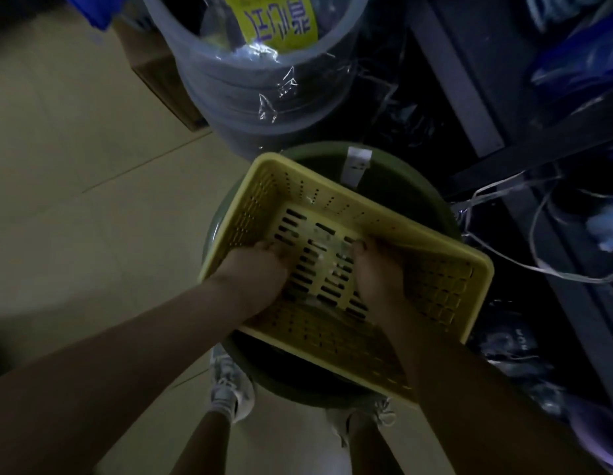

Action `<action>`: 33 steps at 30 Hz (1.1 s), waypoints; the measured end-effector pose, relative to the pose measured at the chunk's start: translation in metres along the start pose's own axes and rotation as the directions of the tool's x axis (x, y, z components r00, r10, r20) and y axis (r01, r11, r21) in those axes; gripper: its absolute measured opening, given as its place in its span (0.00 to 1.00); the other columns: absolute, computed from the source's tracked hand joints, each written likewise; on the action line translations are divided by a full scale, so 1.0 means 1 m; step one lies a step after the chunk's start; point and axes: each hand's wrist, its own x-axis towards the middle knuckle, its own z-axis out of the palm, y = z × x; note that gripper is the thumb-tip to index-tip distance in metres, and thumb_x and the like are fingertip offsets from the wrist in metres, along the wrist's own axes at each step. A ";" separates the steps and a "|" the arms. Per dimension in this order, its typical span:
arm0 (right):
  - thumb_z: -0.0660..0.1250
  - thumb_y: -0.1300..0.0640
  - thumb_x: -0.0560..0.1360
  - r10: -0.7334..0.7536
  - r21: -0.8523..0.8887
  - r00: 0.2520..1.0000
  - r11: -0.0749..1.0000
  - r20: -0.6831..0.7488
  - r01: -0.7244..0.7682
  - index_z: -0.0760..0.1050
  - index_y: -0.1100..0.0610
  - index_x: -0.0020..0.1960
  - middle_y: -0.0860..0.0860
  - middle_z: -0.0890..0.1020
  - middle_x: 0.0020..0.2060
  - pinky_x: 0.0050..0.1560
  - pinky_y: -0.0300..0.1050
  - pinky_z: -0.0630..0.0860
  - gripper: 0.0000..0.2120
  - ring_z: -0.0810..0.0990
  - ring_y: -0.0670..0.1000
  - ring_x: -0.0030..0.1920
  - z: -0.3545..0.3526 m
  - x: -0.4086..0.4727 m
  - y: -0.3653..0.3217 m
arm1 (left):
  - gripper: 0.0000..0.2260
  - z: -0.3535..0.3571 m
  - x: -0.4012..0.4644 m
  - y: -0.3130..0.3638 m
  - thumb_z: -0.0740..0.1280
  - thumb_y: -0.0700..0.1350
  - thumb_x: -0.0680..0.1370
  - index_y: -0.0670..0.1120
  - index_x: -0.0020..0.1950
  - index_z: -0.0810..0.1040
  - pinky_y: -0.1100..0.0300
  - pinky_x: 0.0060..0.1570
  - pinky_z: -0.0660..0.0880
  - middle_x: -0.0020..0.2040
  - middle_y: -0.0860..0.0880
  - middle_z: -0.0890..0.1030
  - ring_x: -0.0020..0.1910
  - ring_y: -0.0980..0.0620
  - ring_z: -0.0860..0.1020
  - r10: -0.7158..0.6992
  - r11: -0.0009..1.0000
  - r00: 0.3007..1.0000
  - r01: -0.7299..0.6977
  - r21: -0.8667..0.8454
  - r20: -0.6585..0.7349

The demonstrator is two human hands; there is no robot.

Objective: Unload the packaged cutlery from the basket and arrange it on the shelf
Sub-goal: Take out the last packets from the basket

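Observation:
A yellow perforated basket [445, 286] rests tilted on a round green basin [404, 193] in the middle of the head view. Both my arms reach down into it. My left hand [264, 265] and my right hand [377, 272] are on the basket floor with fingers curled down. Between them lies a clear, barely visible packet of cutlery [329, 250], shown only by faint white glints, and each hand grips one end. The dark metal shelf [469, 84] stands to the right.
A stack of translucent grey buckets [264, 94] with a yellow label stands just behind the basin. White plastic straps [503, 265] and wrapped goods hang off the shelf on the right. A cardboard box [161, 77] sits at the upper left. My shoes [229, 389] stand on the tiled floor.

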 end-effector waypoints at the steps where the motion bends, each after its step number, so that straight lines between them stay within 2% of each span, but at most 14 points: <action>1: 0.58 0.61 0.77 0.010 0.054 1.000 0.998 0.030 -0.012 0.67 0.56 0.62 0.55 0.75 0.58 0.54 0.50 0.75 0.14 0.77 0.55 0.55 0.000 0.002 0.001 | 0.19 0.001 0.003 0.002 0.54 0.41 0.79 0.44 0.70 0.62 0.50 0.57 0.73 0.69 0.42 0.67 0.66 0.43 0.68 -0.020 1.000 0.998 0.020 0.008 0.053; 4: 0.60 0.62 0.77 -0.037 0.190 0.983 0.982 0.182 0.002 0.73 0.58 0.58 0.56 0.80 0.52 0.49 0.47 0.76 0.11 0.80 0.55 0.50 0.004 -0.001 0.001 | 0.20 0.005 0.014 0.008 0.53 0.42 0.80 0.42 0.72 0.59 0.46 0.59 0.71 0.70 0.40 0.64 0.68 0.40 0.65 -0.135 0.988 0.973 0.146 -0.047 0.186; 6: 0.60 0.60 0.77 -0.069 0.307 0.923 0.950 0.379 -0.055 0.75 0.59 0.58 0.58 0.81 0.51 0.45 0.45 0.74 0.12 0.80 0.56 0.49 0.010 -0.011 0.001 | 0.23 0.011 0.022 0.010 0.54 0.44 0.81 0.41 0.74 0.52 0.46 0.59 0.71 0.69 0.38 0.64 0.67 0.39 0.67 -0.207 0.961 0.952 0.241 -0.137 0.225; 8: 0.58 0.57 0.78 -0.091 0.409 0.858 0.901 0.506 -0.145 0.73 0.59 0.62 0.58 0.80 0.54 0.48 0.45 0.73 0.14 0.78 0.57 0.52 0.016 -0.022 0.004 | 0.25 0.019 0.028 0.009 0.54 0.42 0.80 0.40 0.74 0.48 0.47 0.59 0.73 0.67 0.36 0.68 0.63 0.39 0.73 -0.259 0.927 0.939 0.308 -0.215 0.228; 11: 0.59 0.43 0.77 -0.126 0.568 0.813 0.776 0.568 -0.276 0.68 0.55 0.67 0.55 0.76 0.60 0.53 0.47 0.69 0.23 0.75 0.56 0.59 0.017 -0.030 0.008 | 0.19 0.019 0.031 0.007 0.54 0.38 0.80 0.38 0.71 0.58 0.51 0.56 0.75 0.62 0.38 0.75 0.59 0.41 0.77 -0.304 0.865 0.930 0.360 -0.349 0.205; 16: 0.66 0.31 0.65 -0.170 0.588 0.801 0.766 0.574 -0.259 0.69 0.50 0.68 0.53 0.75 0.65 0.63 0.55 0.71 0.37 0.73 0.55 0.64 0.026 -0.033 0.005 | 0.11 -0.001 0.024 0.004 0.56 0.37 0.79 0.38 0.56 0.75 0.53 0.53 0.75 0.55 0.39 0.79 0.53 0.43 0.78 -0.317 0.661 0.921 0.386 -0.643 0.227; 19: 0.69 0.36 0.66 -0.210 0.639 0.789 0.717 0.577 -0.277 0.76 0.53 0.60 0.54 0.81 0.55 0.57 0.52 0.76 0.29 0.79 0.53 0.54 0.023 -0.029 0.008 | 0.11 -0.013 0.011 0.004 0.55 0.42 0.80 0.42 0.56 0.75 0.57 0.42 0.74 0.49 0.42 0.80 0.46 0.46 0.78 -0.303 0.511 0.943 0.282 -0.812 0.138; 21: 0.68 0.39 0.69 -0.242 0.616 0.770 0.751 0.591 -0.237 0.79 0.56 0.51 0.52 0.82 0.42 0.47 0.46 0.76 0.21 0.81 0.52 0.45 0.015 -0.027 0.006 | 0.10 -0.018 -0.004 0.002 0.55 0.47 0.81 0.49 0.55 0.75 0.60 0.35 0.70 0.39 0.48 0.77 0.37 0.51 0.76 -0.260 0.362 0.962 0.182 -0.914 0.089; 24: 0.65 0.36 0.70 -0.206 0.511 0.785 0.845 0.584 -0.158 0.72 0.57 0.35 0.50 0.72 0.28 0.35 0.42 0.65 0.22 0.72 0.49 0.29 0.002 -0.030 0.002 | 0.10 -0.020 -0.021 -0.005 0.56 0.51 0.80 0.51 0.51 0.76 0.58 0.42 0.72 0.34 0.52 0.74 0.36 0.52 0.74 -0.236 0.276 0.971 0.112 -0.955 0.045; 26: 0.64 0.37 0.71 -0.196 0.484 0.785 0.863 0.588 -0.147 0.69 0.57 0.33 0.51 0.68 0.27 0.33 0.42 0.62 0.23 0.68 0.50 0.27 -0.007 -0.038 0.001 | 0.09 -0.021 -0.030 -0.012 0.56 0.53 0.80 0.56 0.48 0.76 0.57 0.47 0.70 0.34 0.54 0.74 0.38 0.54 0.74 -0.266 0.225 0.964 0.086 -0.970 0.024; 28: 0.65 0.42 0.73 -0.190 0.458 0.777 0.878 0.600 -0.138 0.72 0.59 0.35 0.53 0.70 0.29 0.33 0.42 0.63 0.20 0.70 0.50 0.29 -0.019 -0.047 0.001 | 0.09 -0.023 -0.039 -0.017 0.57 0.54 0.79 0.58 0.45 0.76 0.58 0.45 0.69 0.33 0.56 0.73 0.35 0.55 0.72 -0.302 0.183 0.953 0.057 -0.981 -0.001; 30: 0.65 0.50 0.75 -0.186 0.405 0.775 0.909 0.604 -0.097 0.74 0.60 0.40 0.54 0.73 0.33 0.35 0.42 0.66 0.13 0.73 0.50 0.33 -0.031 -0.055 0.001 | 0.08 -0.027 -0.049 -0.020 0.58 0.54 0.79 0.57 0.47 0.76 0.60 0.41 0.67 0.31 0.55 0.72 0.32 0.56 0.70 -0.322 0.213 0.946 0.038 -0.976 -0.034; 31: 0.64 0.53 0.75 -0.182 0.369 0.776 0.927 0.604 -0.070 0.75 0.61 0.49 0.55 0.76 0.40 0.39 0.44 0.69 0.10 0.76 0.52 0.39 -0.035 -0.058 -0.001 | 0.09 -0.030 -0.054 -0.021 0.58 0.53 0.79 0.55 0.48 0.76 0.60 0.40 0.66 0.31 0.54 0.72 0.31 0.55 0.70 -0.324 0.228 0.945 0.037 -0.973 -0.039; 33: 0.63 0.58 0.76 -0.144 0.314 0.794 0.947 0.590 -0.062 0.69 0.59 0.63 0.57 0.77 0.55 0.49 0.47 0.73 0.16 0.78 0.55 0.54 -0.040 -0.065 -0.005 | 0.10 -0.037 -0.064 -0.024 0.58 0.52 0.79 0.52 0.48 0.77 0.59 0.40 0.67 0.31 0.52 0.73 0.32 0.53 0.71 -0.320 0.234 0.947 0.046 -0.971 -0.033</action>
